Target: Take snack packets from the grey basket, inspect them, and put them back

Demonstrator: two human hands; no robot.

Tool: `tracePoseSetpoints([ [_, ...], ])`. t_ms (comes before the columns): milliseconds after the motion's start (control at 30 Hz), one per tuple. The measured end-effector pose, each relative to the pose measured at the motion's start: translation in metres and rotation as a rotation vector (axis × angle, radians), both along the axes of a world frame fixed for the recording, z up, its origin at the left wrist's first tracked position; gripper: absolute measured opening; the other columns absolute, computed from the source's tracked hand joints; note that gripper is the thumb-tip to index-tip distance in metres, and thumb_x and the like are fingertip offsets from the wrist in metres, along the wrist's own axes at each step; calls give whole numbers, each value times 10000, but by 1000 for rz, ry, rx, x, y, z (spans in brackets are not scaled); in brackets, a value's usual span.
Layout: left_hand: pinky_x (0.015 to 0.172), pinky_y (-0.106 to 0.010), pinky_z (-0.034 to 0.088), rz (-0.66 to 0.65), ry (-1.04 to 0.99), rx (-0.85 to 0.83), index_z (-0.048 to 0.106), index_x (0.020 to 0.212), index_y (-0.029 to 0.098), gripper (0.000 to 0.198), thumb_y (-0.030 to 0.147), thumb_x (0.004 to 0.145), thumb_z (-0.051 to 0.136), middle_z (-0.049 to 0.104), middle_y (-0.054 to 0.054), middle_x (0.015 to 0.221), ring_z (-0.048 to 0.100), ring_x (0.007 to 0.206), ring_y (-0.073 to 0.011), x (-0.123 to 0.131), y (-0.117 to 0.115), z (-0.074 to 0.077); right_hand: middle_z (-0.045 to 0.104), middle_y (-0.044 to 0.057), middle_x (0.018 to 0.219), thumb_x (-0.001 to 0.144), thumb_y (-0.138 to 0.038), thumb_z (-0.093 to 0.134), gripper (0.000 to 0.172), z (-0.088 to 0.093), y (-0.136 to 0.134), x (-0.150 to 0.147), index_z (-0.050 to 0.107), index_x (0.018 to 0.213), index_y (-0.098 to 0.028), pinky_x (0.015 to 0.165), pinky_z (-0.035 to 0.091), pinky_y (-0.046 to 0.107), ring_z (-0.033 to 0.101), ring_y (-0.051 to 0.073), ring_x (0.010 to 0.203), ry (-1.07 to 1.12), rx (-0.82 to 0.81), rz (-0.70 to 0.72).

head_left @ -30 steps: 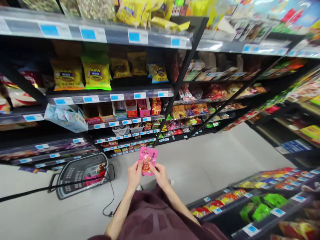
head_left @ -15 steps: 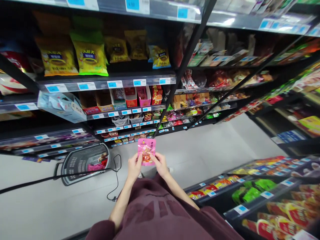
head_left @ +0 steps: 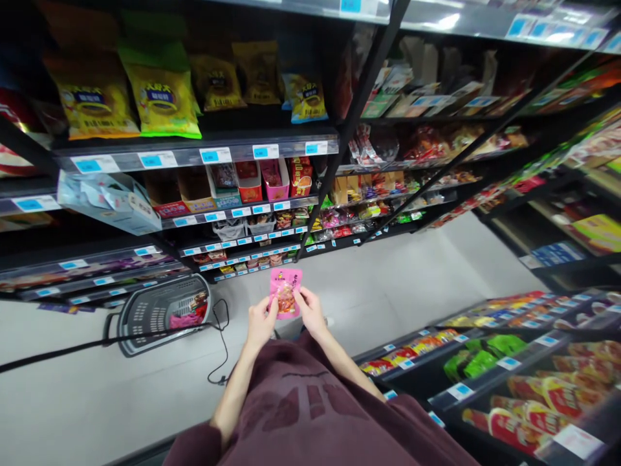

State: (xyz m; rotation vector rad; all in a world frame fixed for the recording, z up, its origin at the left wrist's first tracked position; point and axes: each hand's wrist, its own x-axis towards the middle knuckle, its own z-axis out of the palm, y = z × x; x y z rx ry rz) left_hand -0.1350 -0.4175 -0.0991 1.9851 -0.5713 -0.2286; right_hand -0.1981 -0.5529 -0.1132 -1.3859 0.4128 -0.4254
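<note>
A small pink snack packet (head_left: 286,292) with a clear window showing reddish-brown food is held upright in front of my body. My left hand (head_left: 262,321) pinches its left edge between thumb and fingers. On the opposite side, my right hand (head_left: 311,312) grips the right edge the same way. The packet's printed front faces me. Down on the floor to the left stands a grey shopping basket (head_left: 145,317) with pink and red packets (head_left: 188,317) lying at its right end.
Shelves ahead carry yellow snack bags (head_left: 165,97), open cardboard boxes (head_left: 182,191) and a light blue box (head_left: 107,197) jutting out. A black cable (head_left: 226,336) lies on the grey floor beside the basket. Lower shelves at right hold green bags (head_left: 485,356) and red-labelled packs (head_left: 557,401).
The view has shifted slightly, so the shelves sit a little higher and further left. Both hands keep their hold on the packet, with the right fingers slightly higher on its edge.
</note>
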Motion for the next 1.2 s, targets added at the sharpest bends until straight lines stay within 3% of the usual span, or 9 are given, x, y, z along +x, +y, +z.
tracePoseSetpoints([
  [133, 525, -212, 315, -7, 39, -25, 669, 756, 132, 398, 427, 918, 456, 465, 22, 549, 395, 518, -112, -2, -3, -4, 651, 48, 830, 883, -444, 571, 302, -4, 0, -4, 667, 894, -157, 729, 472, 268, 573, 176, 773, 15, 55, -31],
  [400, 555, -222, 349, -77, 225, -148, 685, 811, 126, 428, 496, 891, 484, 577, -3, 616, 464, 565, -135, -10, -18, -10, 668, 63, 787, 816, -467, 645, 341, 0, -14, -10, 682, 824, -128, 650, 472, 260, 571, 165, 691, 36, 124, -91],
  [600, 706, -251, 449, -97, 239, -255, 619, 1077, 134, 393, 461, 884, 520, 687, -62, 930, 605, 792, -187, -11, -15, -10, 544, 2, 561, 782, -430, 661, 353, -1, -15, -14, 626, 596, -133, 525, 381, 230, 446, 114, 542, 49, 58, -115],
  [767, 635, -244, 423, -21, 271, -217, 648, 842, 121, 416, 490, 914, 468, 662, -44, 764, 573, 684, -169, -10, -15, -18, 464, -18, 505, 774, -362, 634, 330, -5, -17, -16, 587, 531, -146, 500, 324, 229, 396, 107, 521, 94, -53, -44],
  [933, 548, -227, 344, -5, 261, -141, 562, 656, 144, 448, 509, 903, 482, 547, 7, 591, 484, 570, -131, -9, -16, -22, 411, -32, 542, 797, -387, 625, 347, -6, -16, -15, 510, 557, -164, 512, 306, 217, 364, 97, 542, 94, 27, -41],
  [1033, 529, -223, 338, 0, 302, -154, 545, 641, 146, 447, 512, 894, 500, 540, 15, 577, 477, 550, -122, -9, -14, -21, 376, -39, 551, 824, -454, 615, 421, -3, -13, -15, 458, 557, -169, 512, 298, 216, 342, 90, 539, 96, 17, -10],
  [1200, 557, -231, 399, -34, 404, -185, 639, 753, 107, 469, 548, 866, 529, 652, -36, 683, 558, 605, -149, -6, -9, -24, 410, -30, 557, 843, -471, 598, 436, 2, -12, -16, 473, 561, -164, 512, 305, 220, 363, 93, 541, 104, -40, 19],
])
